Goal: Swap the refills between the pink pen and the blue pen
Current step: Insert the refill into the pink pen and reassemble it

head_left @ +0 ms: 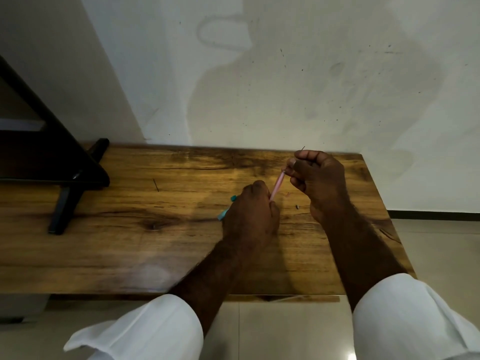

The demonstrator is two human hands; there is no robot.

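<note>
No readable writing. Left hand [250, 213] fisted round pink pen [277, 186] and blue pen [225, 212], above wooden table [130, 229]. Right hand [318, 179] pinches pink pen's top end.

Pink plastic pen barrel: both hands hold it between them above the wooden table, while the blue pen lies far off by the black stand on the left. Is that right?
Not quite. In the head view the blue pen is not by the black stand; it pokes out from under the left hand. The rest stands: both hands, left and right hand, hold the pink plastic pen barrel above the wooden table.
</note>
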